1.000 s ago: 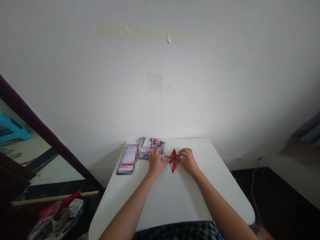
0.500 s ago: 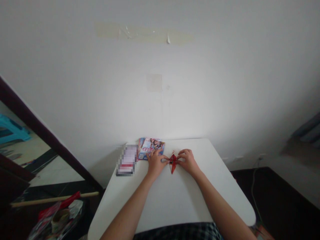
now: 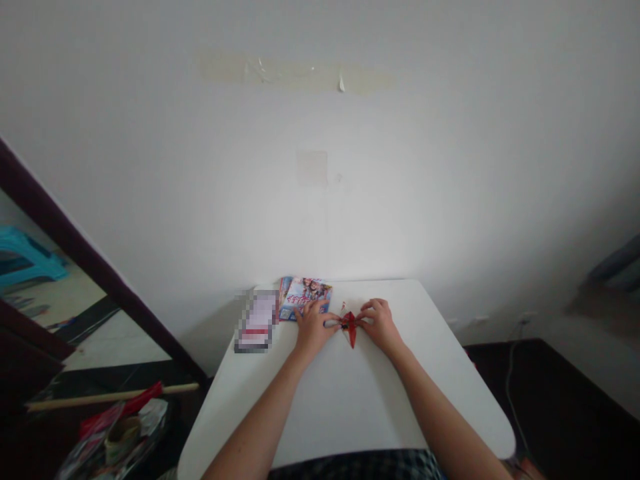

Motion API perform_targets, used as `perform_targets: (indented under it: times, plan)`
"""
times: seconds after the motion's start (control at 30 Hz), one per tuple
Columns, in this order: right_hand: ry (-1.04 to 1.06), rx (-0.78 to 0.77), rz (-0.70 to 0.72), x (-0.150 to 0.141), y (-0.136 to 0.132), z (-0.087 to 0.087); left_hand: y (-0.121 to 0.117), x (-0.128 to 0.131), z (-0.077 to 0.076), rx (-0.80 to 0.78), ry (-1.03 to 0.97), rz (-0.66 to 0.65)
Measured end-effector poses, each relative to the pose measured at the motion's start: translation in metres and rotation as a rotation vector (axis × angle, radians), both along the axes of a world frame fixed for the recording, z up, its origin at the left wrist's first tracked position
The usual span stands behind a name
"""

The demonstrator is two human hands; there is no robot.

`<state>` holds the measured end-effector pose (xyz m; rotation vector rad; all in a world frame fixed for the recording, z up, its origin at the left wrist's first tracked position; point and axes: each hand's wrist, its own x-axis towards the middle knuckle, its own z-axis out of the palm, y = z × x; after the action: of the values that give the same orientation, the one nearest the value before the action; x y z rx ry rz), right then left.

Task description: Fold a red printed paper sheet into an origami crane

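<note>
A small piece of folded red paper (image 3: 352, 333) with pointed ends stands out between my two hands, over the white table. My left hand (image 3: 313, 328) pinches its left side between thumb and forefinger. On the opposite side, my right hand (image 3: 380, 325) grips it with thumb and fingertips. The fingertips cover part of the folds at the middle. Several printed paper leaflets (image 3: 305, 293) lie just beyond my left hand, whose fingers overlap their near edge.
Left of the leaflets lies a pixelated phone-like object (image 3: 257, 322) on the white table (image 3: 345, 413). The wall (image 3: 400, 167) rises behind the far edge. A dark-framed mirror (image 3: 95, 260) leans at left, above a bag of odds and ends (image 3: 123, 437).
The folded paper has tilted slightly, its near tip swinging to the right. Both hands keep their hold, and the whole view has shifted a little.
</note>
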<state>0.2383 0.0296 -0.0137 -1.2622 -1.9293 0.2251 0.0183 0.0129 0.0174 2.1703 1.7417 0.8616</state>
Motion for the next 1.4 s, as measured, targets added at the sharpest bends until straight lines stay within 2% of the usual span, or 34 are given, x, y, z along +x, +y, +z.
perform_targets:
  times: [0.4,0.8,1.23,1.4]
  plan:
    - [-0.098,-0.053,0.008,0.01,0.003,-0.002,0.006,-0.014,-0.004,-0.045,0.071,-0.064]
    - [-0.12,-0.136,-0.034,0.003,0.0,0.003,-0.003,0.0,-0.004,-0.015,0.087,0.005]
    - [-0.097,-0.155,-0.09,-0.003,-0.004,0.003,-0.005,0.002,-0.004,-0.054,0.103,-0.019]
    - [-0.108,-0.146,-0.121,-0.008,-0.006,0.007,-0.008,0.007,-0.003,-0.076,0.144,0.041]
